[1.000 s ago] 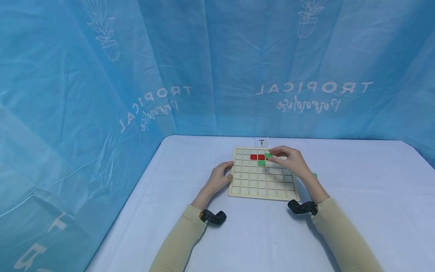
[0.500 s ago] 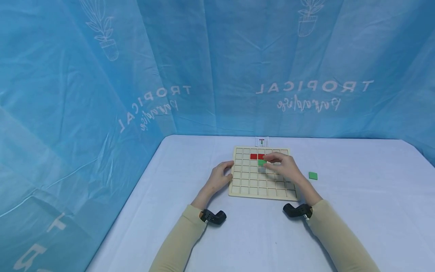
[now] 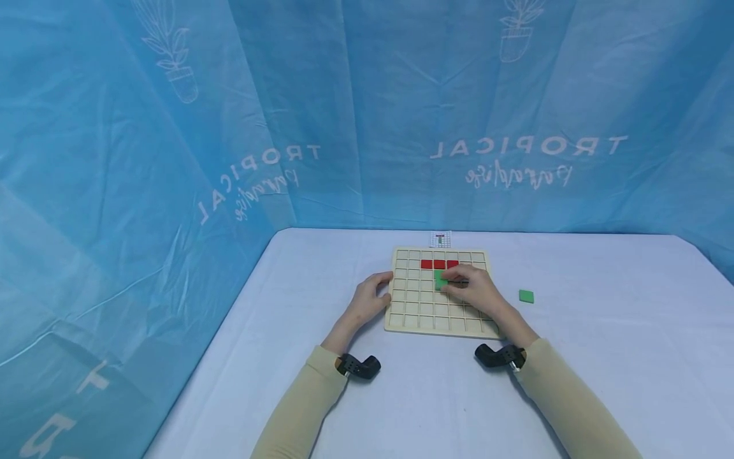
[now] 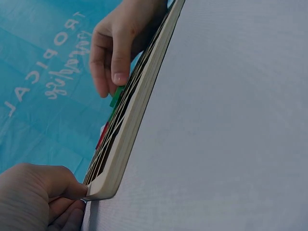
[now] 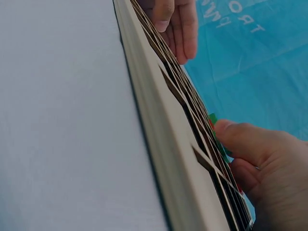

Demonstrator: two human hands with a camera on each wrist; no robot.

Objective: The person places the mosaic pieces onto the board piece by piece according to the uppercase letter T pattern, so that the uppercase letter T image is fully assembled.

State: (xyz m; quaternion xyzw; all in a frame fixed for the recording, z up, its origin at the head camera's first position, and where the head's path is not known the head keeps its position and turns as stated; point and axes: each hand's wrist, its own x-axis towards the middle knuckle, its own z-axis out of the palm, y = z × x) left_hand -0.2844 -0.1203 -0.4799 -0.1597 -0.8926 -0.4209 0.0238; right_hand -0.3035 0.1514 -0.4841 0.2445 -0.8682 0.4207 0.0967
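A pale wooden grid board (image 3: 418, 306) lies on the table. Three red tiles (image 3: 439, 264) sit in a row near its far side, with a green tile (image 3: 439, 275) under the middle one. My right hand (image 3: 474, 290) pinches another green tile (image 4: 115, 97) between thumb and fingers, low over the board just nearer than the first; its fingers partly cover both green tiles in the head view. At the board's left edge, my left hand (image 3: 369, 299) holds the rim with thumb and fingers; close up, they meet the corner in the left wrist view.
Right of the board, a loose green tile (image 3: 526, 296) lies on the white tablecloth (image 3: 602, 299). A small printed pattern card (image 3: 440, 239) lies just beyond the board's far edge. Blue curtains (image 3: 367, 115) hang behind and to the left.
My right hand has moved left and nearer with the green tile, from over the third red tile to below the placed green tile. The third red tile is uncovered. My left hand stays put.
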